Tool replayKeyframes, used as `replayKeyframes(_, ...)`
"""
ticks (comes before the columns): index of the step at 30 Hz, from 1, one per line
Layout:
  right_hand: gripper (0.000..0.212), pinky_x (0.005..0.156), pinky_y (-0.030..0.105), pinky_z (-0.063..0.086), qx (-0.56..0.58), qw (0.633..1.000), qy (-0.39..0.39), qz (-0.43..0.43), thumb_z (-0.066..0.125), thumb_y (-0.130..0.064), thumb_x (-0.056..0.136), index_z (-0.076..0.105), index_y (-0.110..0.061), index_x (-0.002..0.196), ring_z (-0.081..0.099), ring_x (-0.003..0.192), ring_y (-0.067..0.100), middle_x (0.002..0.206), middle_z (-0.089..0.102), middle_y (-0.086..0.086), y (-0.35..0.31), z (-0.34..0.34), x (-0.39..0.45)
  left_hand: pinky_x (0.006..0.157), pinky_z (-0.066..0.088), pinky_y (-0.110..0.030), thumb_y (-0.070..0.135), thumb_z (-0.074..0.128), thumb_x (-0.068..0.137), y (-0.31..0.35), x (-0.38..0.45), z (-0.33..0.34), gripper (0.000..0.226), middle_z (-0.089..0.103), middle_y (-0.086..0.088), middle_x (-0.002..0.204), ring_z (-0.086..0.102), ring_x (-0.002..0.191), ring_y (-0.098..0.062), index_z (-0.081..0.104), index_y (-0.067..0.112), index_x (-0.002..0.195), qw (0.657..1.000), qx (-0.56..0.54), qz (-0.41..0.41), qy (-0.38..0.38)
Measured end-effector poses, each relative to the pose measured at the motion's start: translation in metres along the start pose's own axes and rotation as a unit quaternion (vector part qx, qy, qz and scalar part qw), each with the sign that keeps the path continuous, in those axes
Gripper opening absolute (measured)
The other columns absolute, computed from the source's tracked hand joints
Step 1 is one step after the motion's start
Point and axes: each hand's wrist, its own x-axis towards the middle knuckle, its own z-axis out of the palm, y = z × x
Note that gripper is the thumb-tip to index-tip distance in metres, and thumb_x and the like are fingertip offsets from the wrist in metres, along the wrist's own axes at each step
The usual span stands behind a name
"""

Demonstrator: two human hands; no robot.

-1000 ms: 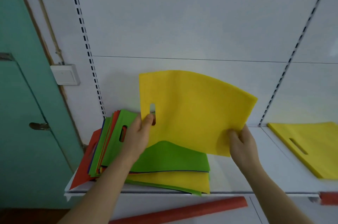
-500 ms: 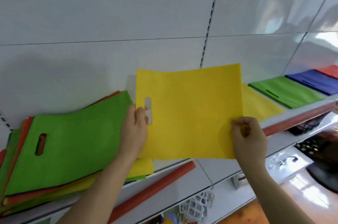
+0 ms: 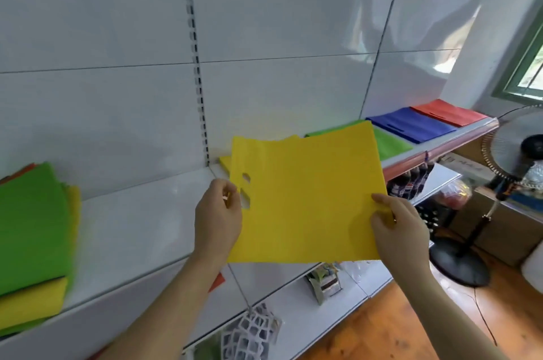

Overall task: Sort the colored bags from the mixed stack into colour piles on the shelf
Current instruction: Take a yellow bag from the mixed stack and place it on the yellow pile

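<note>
Carrying rightward from the mixed stack [image 3: 32,230] at the shelf's [image 3: 141,230] left end, the yellow bag [image 3: 305,201] now hangs over the yellow pile [image 3: 225,162] mid-shelf; left hand [image 3: 219,217] and right hand [image 3: 395,220] pinch its edges. Placement appears imminent. Green pile [image 3: 392,144], blue pile [image 3: 411,126] and red pile [image 3: 448,113] lie beyond; nothing obstructs.

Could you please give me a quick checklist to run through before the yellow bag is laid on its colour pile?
1. Left hand grips the yellow bag by its handle edge: ok.
2. Right hand pinches the opposite edge: ok.
3. Bag held flat, unfolded: ok.
4. Yellow pile on the shelf located behind the bag: ok, only a corner shows.
5. Pile edges squared: cannot tell, hidden.
6. Green pile beside it kept separate: ok.
</note>
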Motion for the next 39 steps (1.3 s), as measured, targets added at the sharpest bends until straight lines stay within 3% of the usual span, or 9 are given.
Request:
replayKeyframes(4, 0.042, 0.058, 0.013, 0.045, -0.038, 0.999, -0.015, -0.024, 0.057, -0.005, 0.095, 0.070, -0.027, 0.129, 0.059, 0.084, -0.007, 0.123, 0.060, -0.013, 0.028, -0.008, 0.041, 0.071, 0.043, -0.019, 0.014, 0.059, 0.103, 0.009, -0.006, 0.041, 0.026, 0.063, 0.007, 0.122, 0.058, 0.094, -0.004, 0.065, 0.024, 0.126, 0.998, 0.028, -0.027, -0.050)
replayKeyframes(7, 0.051, 0.061, 0.023, 0.044, -0.056, 0.996, -0.052, -0.052, 0.055, -0.005, 0.094, 0.063, -0.025, 0.141, 0.057, 0.081, 0.003, 0.132, 0.056, -0.011, 0.033, 0.007, 0.069, 0.076, 0.045, -0.023, 0.009, 0.059, 0.101, 0.011, -0.001, 0.051, 0.039, 0.058, 0.007, 0.125, 0.056, 0.094, -0.003, 0.061, 0.024, 0.137, 0.996, 0.051, -0.025, -0.068)
replayKeyframes(10, 0.056, 0.073, 0.032, 0.046, -0.061, 0.991, -0.093, -0.074, 0.054, -0.006, 0.095, 0.057, -0.022, 0.148, 0.057, 0.092, 0.017, 0.140, 0.053, -0.006, 0.032, 0.031, 0.095, 0.083, 0.045, -0.024, 0.006, 0.060, 0.100, 0.008, 0.015, 0.056, 0.038, 0.059, 0.007, 0.126, 0.058, 0.095, -0.005, 0.064, 0.023, 0.134, 0.997, 0.068, -0.024, -0.035)
replayKeyframes(14, 0.050, 0.071, 0.028, 0.044, -0.056, 0.988, -0.114, -0.090, 0.054, -0.005, 0.096, 0.063, -0.020, 0.142, 0.060, 0.086, 0.018, 0.139, 0.057, -0.004, 0.031, 0.067, 0.132, 0.072, 0.046, -0.017, 0.009, 0.060, 0.101, -0.007, 0.041, 0.067, 0.027, 0.062, 0.004, 0.123, 0.061, 0.096, -0.007, 0.067, 0.019, 0.125, 0.997, 0.068, -0.045, 0.016)
replayKeyframes(20, 0.046, 0.085, 0.032, 0.047, -0.083, 0.979, -0.138, -0.126, 0.055, -0.003, 0.094, 0.067, -0.014, 0.137, 0.061, 0.097, 0.023, 0.137, 0.061, -0.001, 0.029, 0.110, 0.186, 0.084, 0.051, -0.033, 0.013, 0.060, 0.102, -0.022, 0.072, 0.086, 0.037, 0.060, -0.004, 0.136, 0.061, 0.095, -0.016, 0.063, 0.013, 0.139, 0.991, 0.102, -0.087, 0.005)
replayKeyframes(24, 0.047, 0.092, 0.035, 0.049, -0.112, 0.967, -0.183, -0.134, 0.055, -0.002, 0.095, 0.063, -0.007, 0.141, 0.061, 0.113, 0.030, 0.144, 0.057, 0.005, 0.037, 0.135, 0.209, 0.097, 0.050, -0.036, 0.015, 0.061, 0.099, -0.030, 0.078, 0.097, 0.046, 0.057, -0.006, 0.142, 0.059, 0.121, -0.023, 0.057, 0.012, 0.145, 0.979, 0.176, -0.100, -0.026)
replayKeyframes(28, 0.048, 0.102, 0.042, 0.050, -0.120, 0.953, -0.235, -0.146, 0.059, -0.003, 0.095, 0.061, -0.003, 0.143, 0.058, 0.124, 0.035, 0.145, 0.056, 0.010, 0.047, 0.155, 0.218, 0.106, 0.046, -0.037, 0.019, 0.059, 0.100, -0.038, 0.079, 0.108, 0.051, 0.054, -0.005, 0.146, 0.052, 0.132, -0.024, 0.052, 0.012, 0.150, 0.960, 0.256, -0.103, -0.046)
replayKeyframes(35, 0.056, 0.108, 0.047, 0.047, -0.171, 0.905, -0.336, -0.195, 0.065, -0.016, 0.095, 0.054, 0.003, 0.146, 0.055, 0.130, 0.040, 0.146, 0.052, 0.018, 0.070, 0.182, 0.237, 0.095, 0.048, -0.039, 0.024, 0.053, 0.102, -0.038, 0.077, 0.123, 0.031, 0.061, -0.005, 0.130, 0.052, 0.118, -0.028, 0.063, 0.014, 0.131, 0.905, 0.399, -0.143, -0.040)
replayKeyframes(39, 0.049, 0.102, 0.050, 0.050, -0.199, 0.885, -0.342, -0.244, 0.069, -0.025, 0.094, 0.062, 0.003, 0.133, 0.058, 0.122, 0.044, 0.134, 0.059, 0.022, 0.080, 0.189, 0.242, 0.084, 0.051, -0.042, 0.048, 0.046, 0.101, -0.030, 0.075, 0.129, 0.037, 0.066, -0.002, 0.115, 0.055, 0.109, -0.030, 0.066, 0.017, 0.109, 0.870, 0.459, -0.176, -0.036)
